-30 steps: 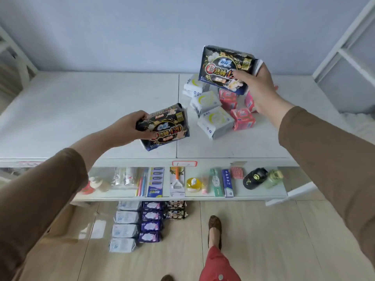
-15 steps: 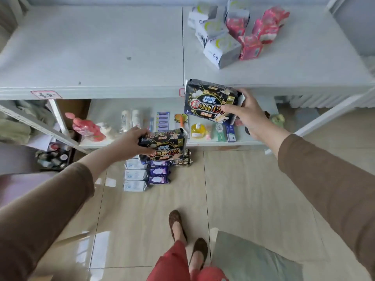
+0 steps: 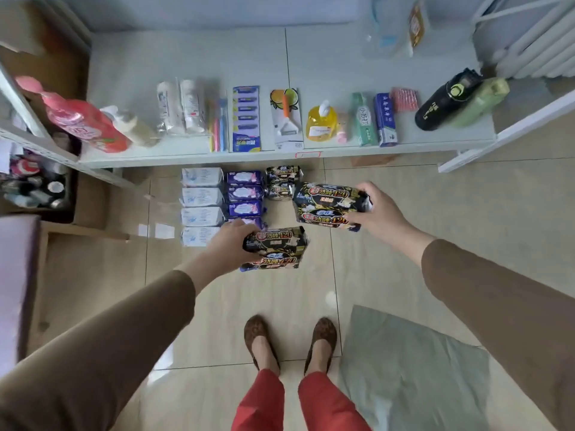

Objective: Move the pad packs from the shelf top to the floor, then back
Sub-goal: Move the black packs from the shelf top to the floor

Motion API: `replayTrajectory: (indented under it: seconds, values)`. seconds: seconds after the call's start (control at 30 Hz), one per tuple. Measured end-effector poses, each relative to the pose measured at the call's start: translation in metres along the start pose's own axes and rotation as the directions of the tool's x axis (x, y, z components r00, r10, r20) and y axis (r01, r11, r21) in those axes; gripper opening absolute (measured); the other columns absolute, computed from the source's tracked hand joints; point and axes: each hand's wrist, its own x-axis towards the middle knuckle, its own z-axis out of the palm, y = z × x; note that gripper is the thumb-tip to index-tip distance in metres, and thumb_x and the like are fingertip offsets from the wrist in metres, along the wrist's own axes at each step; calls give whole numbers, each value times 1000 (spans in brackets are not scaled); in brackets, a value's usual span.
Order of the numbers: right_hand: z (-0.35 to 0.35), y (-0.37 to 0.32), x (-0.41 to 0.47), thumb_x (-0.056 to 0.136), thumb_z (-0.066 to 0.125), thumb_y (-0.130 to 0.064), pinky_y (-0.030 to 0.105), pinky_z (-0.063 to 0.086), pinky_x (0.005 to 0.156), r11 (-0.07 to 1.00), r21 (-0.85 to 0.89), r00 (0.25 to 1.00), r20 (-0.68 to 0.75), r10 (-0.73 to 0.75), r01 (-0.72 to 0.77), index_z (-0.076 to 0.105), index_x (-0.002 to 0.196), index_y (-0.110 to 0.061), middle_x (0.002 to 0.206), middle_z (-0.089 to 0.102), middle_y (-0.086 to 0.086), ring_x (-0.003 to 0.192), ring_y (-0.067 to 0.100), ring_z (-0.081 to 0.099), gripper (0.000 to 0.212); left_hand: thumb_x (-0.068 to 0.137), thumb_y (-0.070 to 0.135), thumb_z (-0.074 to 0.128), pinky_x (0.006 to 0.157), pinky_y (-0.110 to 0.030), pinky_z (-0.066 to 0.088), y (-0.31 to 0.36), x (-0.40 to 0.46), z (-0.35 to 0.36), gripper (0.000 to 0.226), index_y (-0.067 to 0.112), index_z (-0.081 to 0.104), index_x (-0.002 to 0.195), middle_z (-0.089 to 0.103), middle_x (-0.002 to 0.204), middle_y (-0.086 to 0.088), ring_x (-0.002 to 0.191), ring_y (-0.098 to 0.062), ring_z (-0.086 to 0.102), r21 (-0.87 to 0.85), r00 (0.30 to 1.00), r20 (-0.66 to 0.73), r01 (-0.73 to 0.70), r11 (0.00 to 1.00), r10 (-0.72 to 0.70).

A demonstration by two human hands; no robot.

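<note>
Both black packs have dropped from shelf-top height to just over the floor (image 3: pixel 404 244), left hand (image 3: pixel 228 244) clamped on one (image 3: pixel 275 248), right hand (image 3: pixel 381 213) clamped on the other (image 3: pixel 329 206) at 1 o'clock, so set-down beside the rows looks next.

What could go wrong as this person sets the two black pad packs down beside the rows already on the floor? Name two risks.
1. The left hand holds its black pack right over the purple packs; lowering it carelessly could knock that neat column askew.
2. The right hand grips its black pack by one end only, so it might tilt or slip onto the smaller black packs.
</note>
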Motion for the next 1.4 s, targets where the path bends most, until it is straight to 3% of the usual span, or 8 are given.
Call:
replayTrajectory:
  seconds: [0.13,0.27,0.4,0.53,0.73,1.13,1.3,1.4]
  values:
    - [67,56,63,76,81,-17,36,51,82,995,-95,1000,-6,11,-12,58,113,-21,112,69,6,103,26,63,44,73,38,80,90,-35,41,-40,54,62,54,29,62,123,57,111,0,107,-24,47,41,999,9,-39,998,39]
    - [131,118,133,78,79,-16,28,43,68,993,-119,1000,24,-6,9,57,114,-23,111,69,1,99,25,64,43,76,36,77,92,-37,42,-75,109,125,53,30,60,126,56,114,1,109,-22,49,38,999,22,-37,999,36]
    - [184,176,203,80,78,-14,20,39,60,987,-156,998,57,-30,39,54,112,-26,105,63,-7,90,18,60,42,77,32,77,79,-27,33,-105,169,185,50,27,61,125,56,113,-1,106,-22,49,-8,999,1,-43,999,43]
    - [231,222,263,79,77,-12,17,34,60,975,-192,991,94,-91,108,48,102,-36,107,59,-10,91,15,56,43,78,28,78,89,-35,44,-129,222,236,50,26,60,125,53,112,-1,105,-23,51,-53,999,-13,-39,998,38]
    - [285,262,321,80,73,-5,25,33,73,966,-205,987,57,-148,156,54,117,-12,122,50,11,103,21,52,42,78,26,79,94,-37,45,-157,268,282,56,26,57,130,53,120,-2,110,-24,49,-34,999,-38,-34,999,33]
    - [294,273,338,77,71,-2,36,46,89,937,-291,977,-30,-210,193,44,127,-3,131,46,15,111,29,54,58,80,15,71,93,-43,47,-162,306,287,56,17,53,133,46,126,-5,113,-27,45,94,986,-163,-29,995,44]
    - [270,281,331,84,62,-1,27,43,89,945,-281,985,2,-174,168,39,139,-10,137,43,11,118,22,52,59,84,40,66,92,-38,39,-158,322,280,50,22,53,129,56,123,-1,113,-26,44,431,958,-250,-20,902,141]
    - [260,289,325,85,60,-2,31,46,89,940,-299,983,-26,-183,167,42,136,-11,134,46,10,114,22,54,54,80,48,70,92,-39,37,-161,331,280,58,22,52,129,57,121,-1,112,-27,44,480,943,-302,24,877,139]
